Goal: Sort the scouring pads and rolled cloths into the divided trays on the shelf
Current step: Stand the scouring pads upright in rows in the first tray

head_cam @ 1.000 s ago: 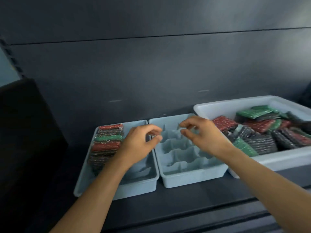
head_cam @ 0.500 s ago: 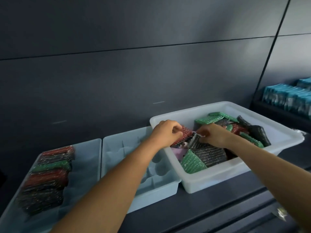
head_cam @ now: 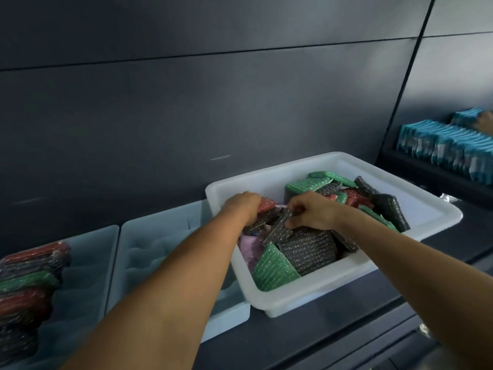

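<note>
A white bin [head_cam: 432, 209] on the shelf holds a loose heap of green, red and dark grey scouring pads, with pink cloth [head_cam: 246, 248] at its left side. My left hand [head_cam: 242, 206] is inside the bin's left corner, fingers curled over a red pad [head_cam: 266, 204] and a dark pad beneath it. My right hand [head_cam: 310, 209] pinches the edge of a dark grey pad [head_cam: 278, 229] standing on edge. A large dark grey pad [head_cam: 309, 249] and a green pad [head_cam: 272, 268] lie at the bin's front.
Two pale blue divided trays stand left of the bin: the middle tray [head_cam: 160, 252] shows bare compartments, the left tray [head_cam: 88, 276] holds a row of wrapped red, green and dark pads [head_cam: 26, 284]. Blue packets [head_cam: 448, 145] line a shelf at far right.
Both hands left the middle divided tray and went right into the white bin. They now grip pads there; the view swung right with them.
</note>
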